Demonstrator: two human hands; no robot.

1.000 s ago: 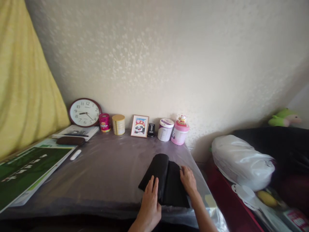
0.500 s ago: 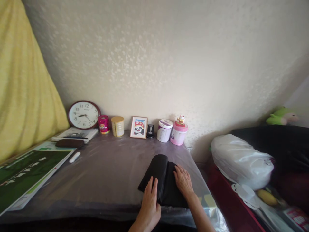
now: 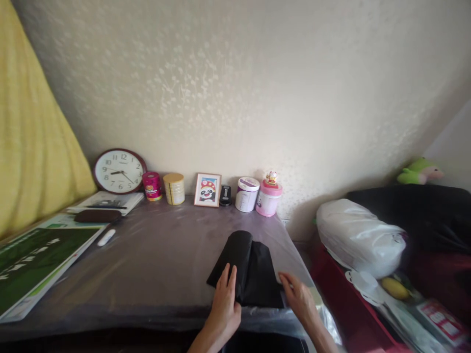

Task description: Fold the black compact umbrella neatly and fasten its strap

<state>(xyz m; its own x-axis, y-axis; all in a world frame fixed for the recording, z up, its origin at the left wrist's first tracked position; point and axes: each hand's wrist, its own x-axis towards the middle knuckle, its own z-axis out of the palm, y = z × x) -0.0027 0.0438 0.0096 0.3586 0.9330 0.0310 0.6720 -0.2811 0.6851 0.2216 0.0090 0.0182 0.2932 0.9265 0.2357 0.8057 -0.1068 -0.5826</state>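
A black folded fabric piece (image 3: pixel 260 274) lies near the front edge of the table, with a thick rolled or folded part on its left and a flatter flap on its right. Flat on the thick part rests my left hand (image 3: pixel 225 299), its fingers stretched out. My right hand (image 3: pixel 299 296) is at the flap's right edge with its fingers curled in a pinch. A small dark bit of the fabric reaches to those fingertips, and the rest of the grip is hidden.
Along the wall stand a clock (image 3: pixel 119 171), a pink tin (image 3: pixel 152 186), a yellow-lidded can (image 3: pixel 174 189), a panda picture frame (image 3: pixel 208 190) and two tubs. Books (image 3: pixel 40 262) lie at left. Right of the table, a white plastic bag (image 3: pixel 358 235) sits beside a red box edge.
My right hand has slid from on top of the flap to its right edge, and its fingers have curled. My left hand stays on the fabric. The view has shifted slightly.
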